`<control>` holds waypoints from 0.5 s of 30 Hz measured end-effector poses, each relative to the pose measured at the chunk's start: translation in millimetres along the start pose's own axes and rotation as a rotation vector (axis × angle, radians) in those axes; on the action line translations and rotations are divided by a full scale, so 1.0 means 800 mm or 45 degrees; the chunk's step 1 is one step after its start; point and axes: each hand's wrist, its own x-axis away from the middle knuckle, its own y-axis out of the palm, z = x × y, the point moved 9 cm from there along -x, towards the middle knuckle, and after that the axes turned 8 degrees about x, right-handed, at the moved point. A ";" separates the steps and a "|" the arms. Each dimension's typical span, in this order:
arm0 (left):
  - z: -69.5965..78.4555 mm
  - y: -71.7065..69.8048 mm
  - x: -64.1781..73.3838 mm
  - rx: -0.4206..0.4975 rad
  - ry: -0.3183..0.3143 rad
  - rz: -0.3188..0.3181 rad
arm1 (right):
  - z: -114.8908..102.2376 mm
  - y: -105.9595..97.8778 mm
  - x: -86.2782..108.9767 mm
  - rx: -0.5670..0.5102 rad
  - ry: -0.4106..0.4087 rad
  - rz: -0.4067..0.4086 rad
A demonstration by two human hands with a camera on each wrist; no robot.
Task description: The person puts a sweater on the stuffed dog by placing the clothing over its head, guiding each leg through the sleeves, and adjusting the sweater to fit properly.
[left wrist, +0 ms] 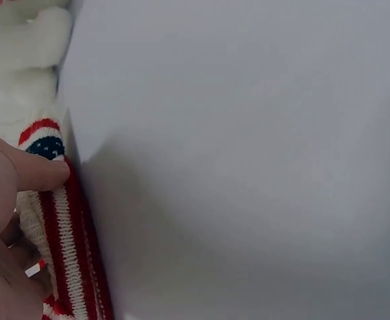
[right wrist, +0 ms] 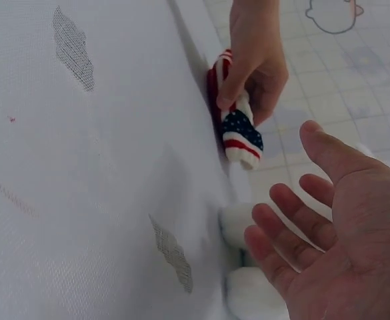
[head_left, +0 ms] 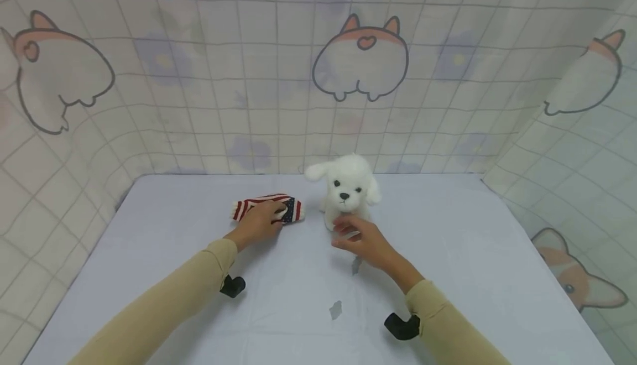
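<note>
The left hand (head_left: 261, 221) has the striped knitted garment (head_left: 294, 209) pinched, thumb on top and fingers tucked beneath, toward the far side of this pale, smooth surface (head_left: 164, 243). And just beside it, the white plush dog (head_left: 348, 180) sits upright, facing the person, close to the back edge! The right hand (head_left: 365, 240) is at the dog's chest, palm open, fingers loosely spread with nothing gripped; whether the fingertips touch the fur, I can't tell. Look at the surface: two ragged grey patches (head_left: 335, 309), one of them under the right hand, and a faint reddish smear (right wrist: 15, 199). Behind it all, a grid-lined wall covering (head_left: 239, 105) wraps three sides, with cartoon corgi rumps (head_left: 360, 63), soft purple flowers (head_left: 161, 58), and, down on the right, a corgi face (head_left: 572, 276) beside the edge.
</note>
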 end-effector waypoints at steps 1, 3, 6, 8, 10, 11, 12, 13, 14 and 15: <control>0.000 0.000 0.003 0.001 0.003 0.002 | -0.003 0.004 -0.002 -0.009 -0.010 -0.011; 0.002 -0.001 0.009 0.006 0.004 0.008 | -0.009 0.012 -0.006 -0.015 -0.029 -0.037; 0.006 0.001 0.018 0.012 0.004 0.017 | -0.017 0.021 -0.011 -0.023 -0.056 -0.065; 0.011 0.004 0.023 0.012 0.003 0.020 | -0.021 0.026 -0.014 -0.022 -0.061 -0.078; 0.017 0.009 0.027 0.016 0.012 0.020 | -0.024 0.030 -0.017 -0.013 -0.072 -0.077; 0.020 0.012 0.029 0.026 0.017 0.019 | -0.026 0.031 -0.019 -0.001 -0.077 -0.076; 0.024 0.015 0.031 0.031 0.027 0.020 | -0.028 0.033 -0.020 0.007 -0.079 -0.074; 0.027 0.017 0.033 0.034 0.036 0.019 | -0.029 0.034 -0.022 0.021 -0.083 -0.072; 0.030 0.019 0.035 0.041 0.042 0.021 | -0.031 0.036 -0.023 0.030 -0.087 -0.071; 0.033 0.020 0.037 0.050 0.048 0.024 | -0.032 0.037 -0.025 0.038 -0.093 -0.069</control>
